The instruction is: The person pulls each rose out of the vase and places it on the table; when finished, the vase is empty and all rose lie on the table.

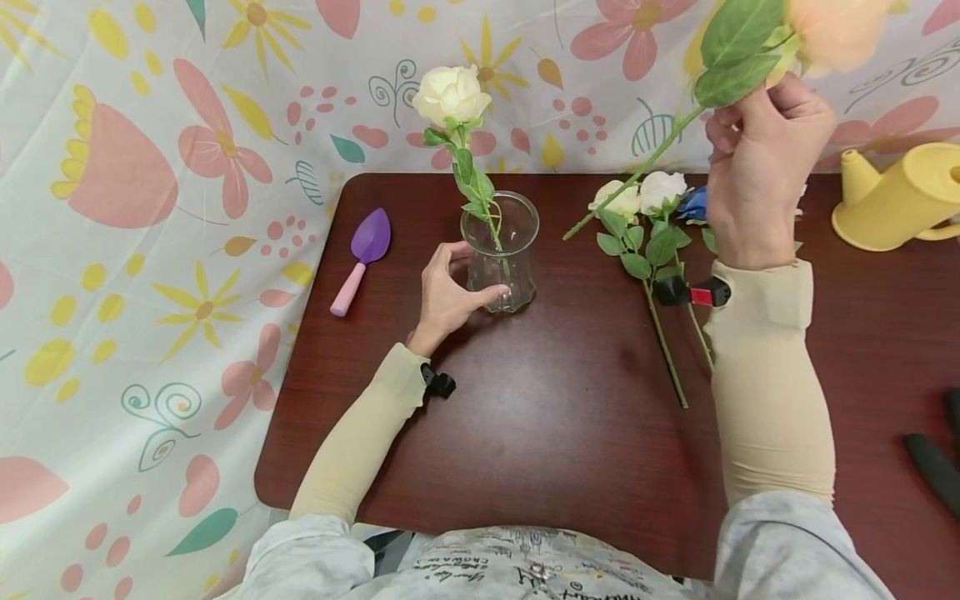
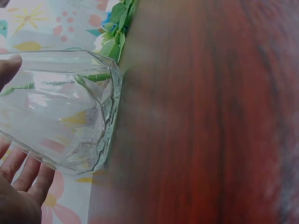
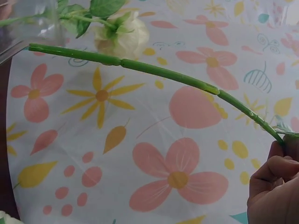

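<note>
Here's the left hand [image 1: 447,287], its grip cupped round the glass vase [image 1: 517,279] on the surface [image 1: 585,408], a cream rose [image 1: 452,97] leaning inside! Up goes my eye to the right hand [image 1: 776,154]: the grip pinches the peach rose [image 1: 836,33] just under its bloom, above the surface and right of the vase. That bloom is blurred and cut by the head view's top edge; the right wrist view catches mostly stem. Below, the right wrist partly hides a blue flower [image 1: 693,204]. Far right, a black-handled object [image 1: 933,471] is cropped; I can't tell what.
</note>
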`<state>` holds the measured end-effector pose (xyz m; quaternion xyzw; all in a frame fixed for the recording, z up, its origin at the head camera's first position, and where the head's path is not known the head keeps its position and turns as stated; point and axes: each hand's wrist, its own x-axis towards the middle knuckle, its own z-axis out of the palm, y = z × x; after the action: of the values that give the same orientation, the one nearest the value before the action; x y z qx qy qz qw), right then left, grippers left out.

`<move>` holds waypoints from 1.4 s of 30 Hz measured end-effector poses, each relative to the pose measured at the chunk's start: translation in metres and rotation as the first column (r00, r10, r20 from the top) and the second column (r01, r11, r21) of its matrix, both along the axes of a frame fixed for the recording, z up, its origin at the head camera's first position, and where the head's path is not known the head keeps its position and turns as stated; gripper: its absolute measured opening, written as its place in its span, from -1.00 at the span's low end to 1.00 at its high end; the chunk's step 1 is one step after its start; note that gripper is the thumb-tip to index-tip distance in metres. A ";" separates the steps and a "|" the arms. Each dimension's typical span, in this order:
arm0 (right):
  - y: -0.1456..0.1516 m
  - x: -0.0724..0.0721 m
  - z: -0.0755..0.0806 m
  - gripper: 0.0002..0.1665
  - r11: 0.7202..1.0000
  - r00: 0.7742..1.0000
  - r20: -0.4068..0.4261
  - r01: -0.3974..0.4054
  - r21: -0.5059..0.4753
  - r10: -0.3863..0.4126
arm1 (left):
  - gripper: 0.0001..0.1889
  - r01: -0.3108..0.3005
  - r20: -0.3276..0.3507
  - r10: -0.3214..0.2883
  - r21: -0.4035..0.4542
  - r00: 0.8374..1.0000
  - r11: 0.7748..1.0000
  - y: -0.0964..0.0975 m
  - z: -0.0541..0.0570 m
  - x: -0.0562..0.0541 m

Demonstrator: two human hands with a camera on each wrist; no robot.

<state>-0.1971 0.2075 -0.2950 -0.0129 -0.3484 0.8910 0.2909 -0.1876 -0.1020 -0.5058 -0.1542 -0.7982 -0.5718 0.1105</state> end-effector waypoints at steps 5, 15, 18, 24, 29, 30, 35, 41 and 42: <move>0.006 0.000 -0.011 -0.88 0.999 1.000 0.006 -0.016 0.045 0.016 | -0.20 -0.001 -0.002 0.001 0.005 1.000 1.000 0.000 -0.001 -0.001; 0.018 0.000 -0.042 -0.88 0.986 0.992 0.111 -0.076 0.148 0.060 | -0.19 0.006 0.004 -0.006 0.019 1.000 1.000 0.000 -0.001 0.000; 0.020 0.000 -0.050 -0.85 0.980 0.987 0.143 -0.093 0.176 0.068 | -0.18 0.006 0.006 -0.006 0.023 1.000 1.000 0.000 0.000 0.000; 0.019 0.000 -0.064 -0.92 0.958 0.964 0.249 -0.155 0.241 0.093 | -0.19 -0.004 0.013 0.004 0.000 1.000 1.000 0.000 0.000 0.000; 0.015 -0.001 -0.075 -0.90 0.932 0.934 0.340 -0.218 0.290 0.112 | -0.20 -0.004 0.013 0.004 -0.008 1.000 1.000 0.000 0.000 0.000; 0.014 -0.001 -0.078 -0.87 0.923 0.929 0.354 -0.224 0.312 0.106 | -0.20 -0.003 0.012 0.003 -0.008 1.000 1.000 0.000 0.000 0.000; 0.014 -0.003 -0.090 -0.70 0.867 0.888 0.455 -0.280 0.411 0.071 | -0.20 0.002 0.010 -0.002 -0.002 1.000 1.000 0.000 0.000 0.000; 0.016 -0.003 -0.100 -0.62 0.792 0.802 0.595 -0.398 0.463 0.056 | -0.19 0.003 0.014 -0.003 0.007 1.000 1.000 0.000 0.001 0.000; 0.016 -0.004 -0.102 -0.62 0.777 0.788 0.613 -0.417 0.472 0.050 | -0.19 0.003 0.015 -0.004 0.008 1.000 1.000 0.000 0.001 0.000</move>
<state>-0.2013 0.2237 -0.3966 -0.1422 -0.6737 0.7238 0.0441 -0.1875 -0.1017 -0.5047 -0.1508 -0.7965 -0.5762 0.1040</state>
